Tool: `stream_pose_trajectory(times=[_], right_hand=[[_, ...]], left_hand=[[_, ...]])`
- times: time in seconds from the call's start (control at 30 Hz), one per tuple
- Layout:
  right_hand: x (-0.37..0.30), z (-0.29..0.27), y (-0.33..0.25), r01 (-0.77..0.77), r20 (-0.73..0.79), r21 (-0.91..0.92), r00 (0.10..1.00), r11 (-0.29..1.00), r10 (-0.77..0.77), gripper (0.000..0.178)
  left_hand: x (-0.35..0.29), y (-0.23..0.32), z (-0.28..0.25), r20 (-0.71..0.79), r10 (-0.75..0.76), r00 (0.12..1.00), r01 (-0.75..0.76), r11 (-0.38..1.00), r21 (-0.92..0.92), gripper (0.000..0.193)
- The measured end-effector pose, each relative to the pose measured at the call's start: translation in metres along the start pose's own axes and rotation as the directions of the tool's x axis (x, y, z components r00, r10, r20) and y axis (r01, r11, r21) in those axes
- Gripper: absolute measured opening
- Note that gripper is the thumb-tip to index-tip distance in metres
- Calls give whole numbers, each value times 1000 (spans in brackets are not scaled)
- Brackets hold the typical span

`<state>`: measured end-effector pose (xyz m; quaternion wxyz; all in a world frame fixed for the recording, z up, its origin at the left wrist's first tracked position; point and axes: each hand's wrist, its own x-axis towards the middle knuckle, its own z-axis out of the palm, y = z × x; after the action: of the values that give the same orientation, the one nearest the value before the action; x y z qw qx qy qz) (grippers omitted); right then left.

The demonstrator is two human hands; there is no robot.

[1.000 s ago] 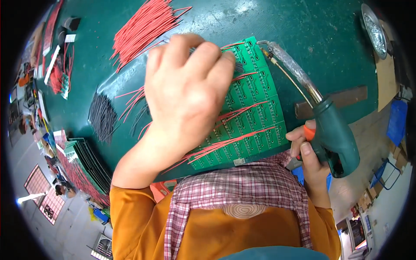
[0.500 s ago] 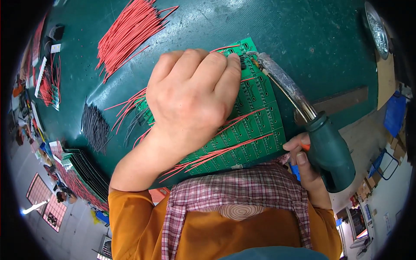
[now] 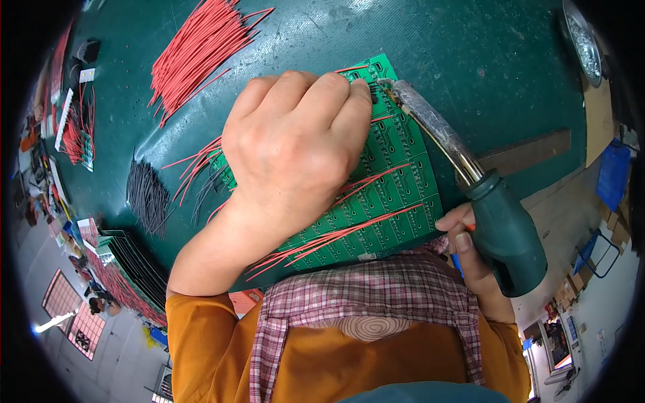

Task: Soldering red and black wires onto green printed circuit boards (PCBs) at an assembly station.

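Observation:
My left hand (image 3: 289, 144) lies over a green circuit board panel (image 3: 410, 188), its fingers curled and pinched near the far edge. What it pinches is hidden; dark ends show beside the index fingertip. Black wires (image 3: 209, 191) and red wires (image 3: 201, 158) come out on the left from beneath this hand. More red wires (image 3: 356, 227) lie across the near rows of the panel. On the right, my right hand (image 3: 470, 252) grips a soldering gun (image 3: 510, 232) with a dark green handle. Its wrapped metal barrel slants to the board, the tip close to my left fingertips.
A pile of red wires (image 3: 195, 54) lies far left, with a bundle of black wires (image 3: 146, 198) nearer. Stacked boards (image 3: 127, 269) stand at the left edge. A metal bar (image 3: 527, 158) lies right of the panel; a round metal dish (image 3: 583, 43) is far right.
Both hands, the panel and the soldering gun have shifted very slightly left. The gun's tip stays close to my left fingertips, and both grips look the same.

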<state>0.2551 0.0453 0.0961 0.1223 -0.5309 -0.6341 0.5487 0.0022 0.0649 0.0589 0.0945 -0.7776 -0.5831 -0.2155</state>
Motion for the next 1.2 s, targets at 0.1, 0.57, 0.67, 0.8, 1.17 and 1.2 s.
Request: stream_pose_trajectory(times=[0.1,0.57,0.67,0.8,1.17,1.2], right_hand=[[4,-6,-5,13,53,-129,999,992,-6,10],[-5,2,11,92,-75,326,995,941,-72,32],[-5,7,8,97,-107,287,992,953,-69,34],[-4,13,14,95,-132,390,990,916,-47,36],[15,36,5,195,224,208,944,959,-241,40],[16,38,4,181,284,156,933,971,-220,39]], left_hand=[[0,0,-3,38,-6,999,6,1000,12,20],[2,3,-7,121,-16,993,8,998,66,19],[2,4,-7,132,-24,991,15,997,71,18],[-17,-19,-18,-57,24,998,-18,994,103,9],[-98,-23,-85,57,-470,881,471,860,-195,24],[-103,-19,-79,52,-435,899,437,878,-196,25]])
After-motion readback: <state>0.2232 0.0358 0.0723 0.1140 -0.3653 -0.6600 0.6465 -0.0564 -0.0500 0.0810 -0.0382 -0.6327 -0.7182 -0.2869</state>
